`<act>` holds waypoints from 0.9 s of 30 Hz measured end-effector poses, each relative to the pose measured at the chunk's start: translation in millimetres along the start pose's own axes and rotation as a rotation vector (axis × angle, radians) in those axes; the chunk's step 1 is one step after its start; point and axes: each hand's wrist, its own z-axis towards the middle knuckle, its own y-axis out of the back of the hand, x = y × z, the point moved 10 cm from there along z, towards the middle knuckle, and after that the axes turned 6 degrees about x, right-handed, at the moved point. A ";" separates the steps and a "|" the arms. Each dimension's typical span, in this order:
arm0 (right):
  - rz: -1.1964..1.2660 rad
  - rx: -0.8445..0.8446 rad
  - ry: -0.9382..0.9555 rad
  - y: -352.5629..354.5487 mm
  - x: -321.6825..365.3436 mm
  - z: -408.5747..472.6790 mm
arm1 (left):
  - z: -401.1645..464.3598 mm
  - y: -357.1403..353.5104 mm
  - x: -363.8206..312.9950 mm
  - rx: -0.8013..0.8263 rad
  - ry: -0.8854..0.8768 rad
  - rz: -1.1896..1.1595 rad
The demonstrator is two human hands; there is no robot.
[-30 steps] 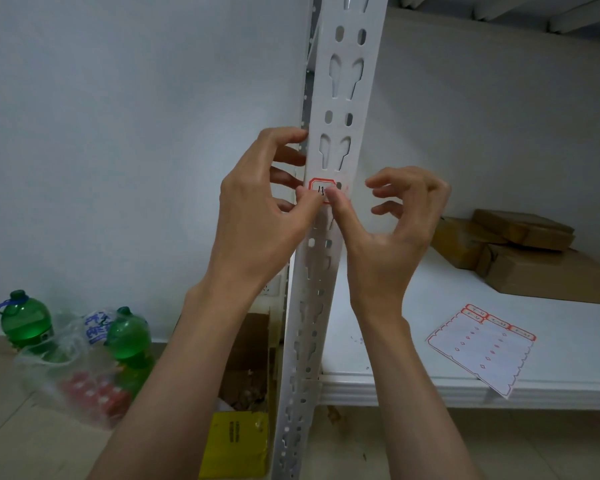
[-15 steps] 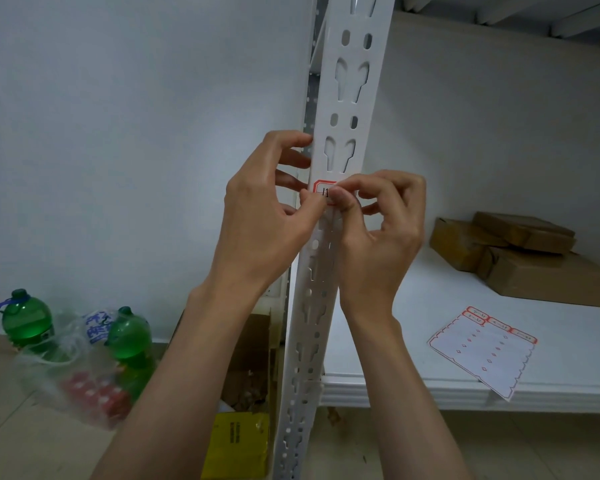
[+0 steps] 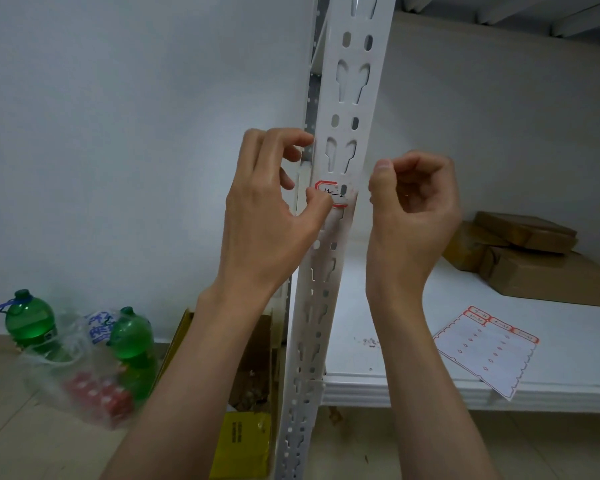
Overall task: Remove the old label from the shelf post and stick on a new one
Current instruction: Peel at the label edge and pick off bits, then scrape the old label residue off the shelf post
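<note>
Label [image 3: 332,193] on post [image 3: 347,98], at left hand [image 3: 271,216] thumb tip.

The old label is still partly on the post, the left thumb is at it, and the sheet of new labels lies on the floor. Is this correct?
Not quite. The head view shows the sheet of labels on the white shelf, not on the floor. The rest holds: the old label is partly on the post, with the left hand thumb at it.
</note>
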 end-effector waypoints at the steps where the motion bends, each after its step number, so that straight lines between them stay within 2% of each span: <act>1: 0.011 -0.004 -0.042 3.4 -6.5 0.2 | 0.0 0.9 -2.1 -0.018 -0.009 0.017; 8: -0.028 0.014 -0.320 28.5 -58.3 -2.2 | -5.9 -11.3 -26.1 0.005 -0.105 0.025; 16: -0.265 0.273 -0.498 43.3 -93.0 -15.3 | -25.8 -48.1 -71.4 0.137 -0.240 -0.030; 21: -0.528 0.435 -0.650 55.2 -119.8 -34.8 | -46.8 -96.0 -64.2 0.357 -0.101 -0.023; 27: -0.634 0.493 -0.805 80.2 -159.8 -58.1 | -97.4 -157.2 -25.0 0.641 0.126 0.060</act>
